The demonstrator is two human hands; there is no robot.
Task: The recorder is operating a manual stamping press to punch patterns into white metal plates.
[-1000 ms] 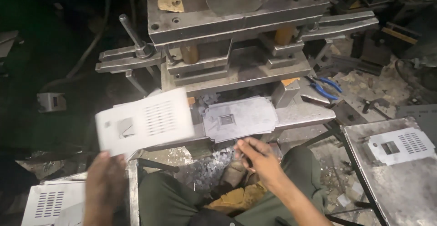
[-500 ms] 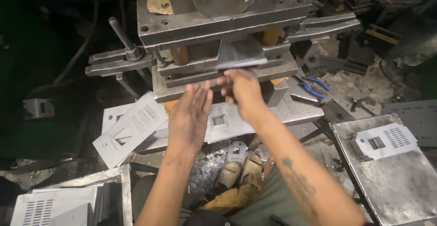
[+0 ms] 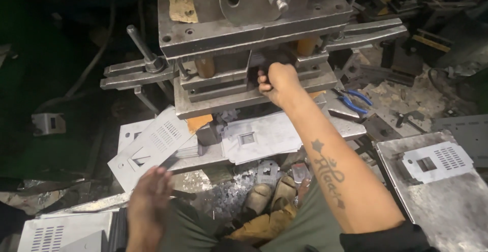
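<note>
A: Starting at the left, what's the left hand (image 3: 147, 206) doing?

B: It hangs low over the lap, fingers loose and released, holding nothing. Just above it lies a tilted perforated sheet (image 3: 152, 148) on a stack of like sheets (image 3: 133, 135), apart from the fingertips but within easy reach.

A: And in the middle?

B: A flat punched blank (image 3: 262, 137) with a square cut-out lies on the desk ledge (image 3: 203, 158) in front of the press (image 3: 249, 33). It sits right below the die opening, I'd judge so it can be slid in short.

A: The right hand (image 3: 277, 82)?

B: Reached up into the gap between the press plates, fingers curled and clenched around something dark there. What exactly it grips, I cannot tell; the plates hide it.

A: Further right?

B: Blue-handled pliers (image 3: 353, 102) rest on the press bed, and a finished vented plate (image 3: 432, 161) lies on a grey metal tray (image 3: 452, 211), well apart from both hands.
</note>
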